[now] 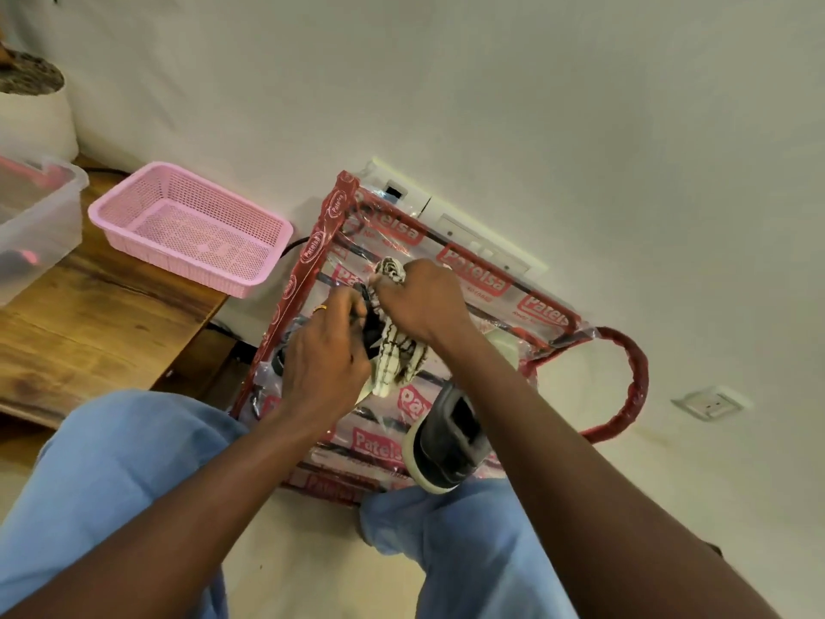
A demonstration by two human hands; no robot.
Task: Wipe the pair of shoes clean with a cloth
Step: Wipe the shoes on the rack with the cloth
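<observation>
Wiping one shoe over the wrapped frame, both hands busy.

My left hand (pixel 326 350) grips a dark shoe (pixel 368 330), most of it hidden behind my fingers. My right hand (pixel 419 301) is clenched round the striped cloth (pixel 397 359), which lies against that shoe and hangs down below my fist. The two hands are close together. The other shoe (pixel 446 444), dark with a pale sole, lies tilted on the plastic-wrapped red frame (pixel 312 243), just beside my right knee (pixel 446 520). To the left a pink basket (pixel 187 225) sits on the wooden bench (pixel 89 314), with a clear tub (pixel 40 216) near it and a white pot (pixel 31 118) further back.
</observation>
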